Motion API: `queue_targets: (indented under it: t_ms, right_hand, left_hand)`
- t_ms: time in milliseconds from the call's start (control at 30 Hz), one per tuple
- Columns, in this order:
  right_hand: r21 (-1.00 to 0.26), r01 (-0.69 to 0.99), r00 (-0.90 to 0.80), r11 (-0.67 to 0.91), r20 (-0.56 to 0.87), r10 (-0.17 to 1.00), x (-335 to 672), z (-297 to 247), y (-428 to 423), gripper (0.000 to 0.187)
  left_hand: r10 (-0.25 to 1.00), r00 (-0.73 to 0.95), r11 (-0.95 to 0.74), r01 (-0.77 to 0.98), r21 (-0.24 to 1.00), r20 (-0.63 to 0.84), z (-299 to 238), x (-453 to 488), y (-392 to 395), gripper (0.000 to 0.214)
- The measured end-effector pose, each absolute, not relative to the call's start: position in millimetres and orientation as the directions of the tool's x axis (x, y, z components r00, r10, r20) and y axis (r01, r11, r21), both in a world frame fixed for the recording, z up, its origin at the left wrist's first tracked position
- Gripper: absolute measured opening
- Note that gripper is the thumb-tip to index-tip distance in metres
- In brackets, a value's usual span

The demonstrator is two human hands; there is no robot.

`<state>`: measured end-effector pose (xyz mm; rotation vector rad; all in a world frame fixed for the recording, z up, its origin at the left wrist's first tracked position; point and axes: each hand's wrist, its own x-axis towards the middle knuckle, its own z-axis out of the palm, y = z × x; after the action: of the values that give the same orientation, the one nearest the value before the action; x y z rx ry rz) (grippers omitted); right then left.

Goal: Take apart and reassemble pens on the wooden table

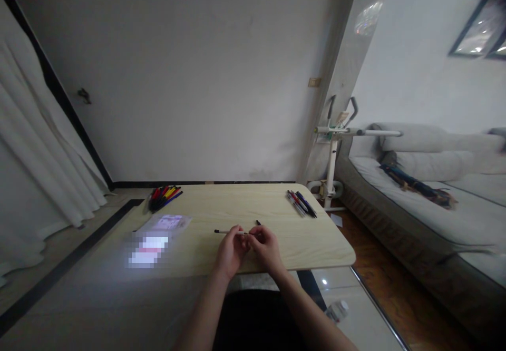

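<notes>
Above the near middle part of the table, my left hand (232,250) is closed around a slim pen (233,232) with a pale barrel and a black end pointing left. The pen lies roughly level. At its right end, the fingers of my right hand (265,245) are pinched together, close against the left fingertips. A small black piece (258,223) shows just beyond the right fingers; whether they hold it or it lies on the table, I cannot tell. What sits inside the right pinch is hidden.
On the pale wooden table (221,201), several coloured pens (164,197) lie at the far left and several more pens (301,203) at the far right. A clear plastic pouch (184,223) and a lit screen (148,250) are at left. A bottle (337,311) stands below, right.
</notes>
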<state>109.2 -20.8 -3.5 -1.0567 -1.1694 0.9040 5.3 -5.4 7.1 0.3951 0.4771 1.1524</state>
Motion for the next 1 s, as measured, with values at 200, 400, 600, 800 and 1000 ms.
queue_targets:
  t_ms: [200, 400, 600, 800, 1000]
  right_hand:
    - [-0.958, 0.030, 0.199, 0.285, 0.285, 0.937, 115.6, -9.7, -17.2, 0.015]
    - [-0.961, 0.014, 0.201, 0.278, 0.275, 0.940, 118.8, -9.4, -19.7, 0.017]
    - [-0.963, -0.017, 0.201, 0.269, 0.261, 0.944, 121.8, -6.7, -20.9, 0.016]
    - [-0.970, -0.096, 0.198, 0.225, 0.203, 0.959, 127.3, -4.7, -20.5, 0.020]
    - [-0.969, -0.115, 0.216, 0.218, 0.190, 0.958, 130.8, -0.6, -21.5, 0.024]
  left_hand:
    - [0.935, 0.316, 0.352, -0.769, 0.534, -0.161, 3.5, 5.3, -4.8, 0.012]
    - [0.933, 0.301, 0.360, -0.774, 0.521, -0.197, 5.3, 5.8, -5.2, 0.009]
    - [0.940, 0.301, 0.339, -0.772, 0.538, -0.161, 7.3, 5.9, -7.1, 0.012]
    - [0.945, 0.309, 0.317, -0.765, 0.560, -0.112, 5.2, 5.8, -6.9, 0.014]
    - [0.941, 0.319, 0.326, -0.768, 0.551, -0.112, 5.4, 6.5, -6.1, 0.014]
